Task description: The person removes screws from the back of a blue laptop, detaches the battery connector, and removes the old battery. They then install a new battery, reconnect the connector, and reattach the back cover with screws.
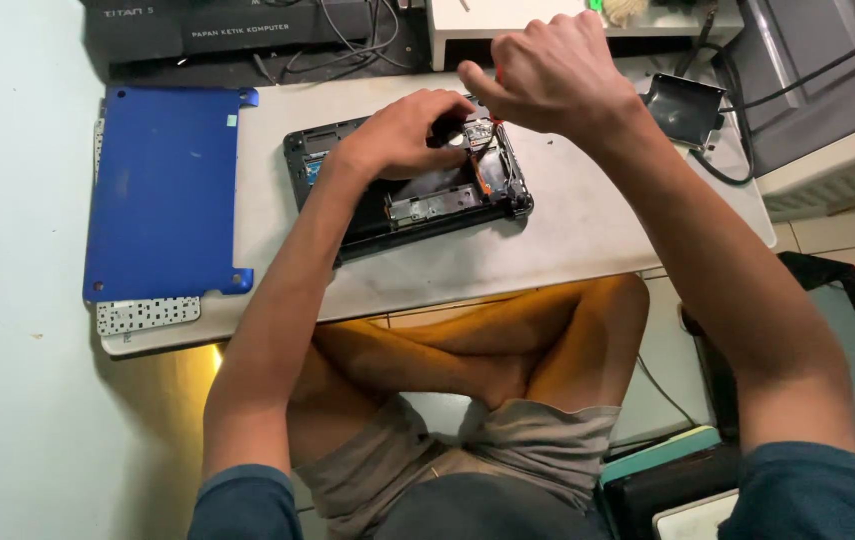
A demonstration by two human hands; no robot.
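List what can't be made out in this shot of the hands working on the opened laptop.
- Head view: the tool in the right hand; only a red sliver shows past the fist, tip hidden.
- Head view: the parts under the left hand, which covers the middle of the laptop.
- Head view: the keyboard, mostly under the blue cover.
- Head view: the black tray, partly behind the right wrist; contents unclear.
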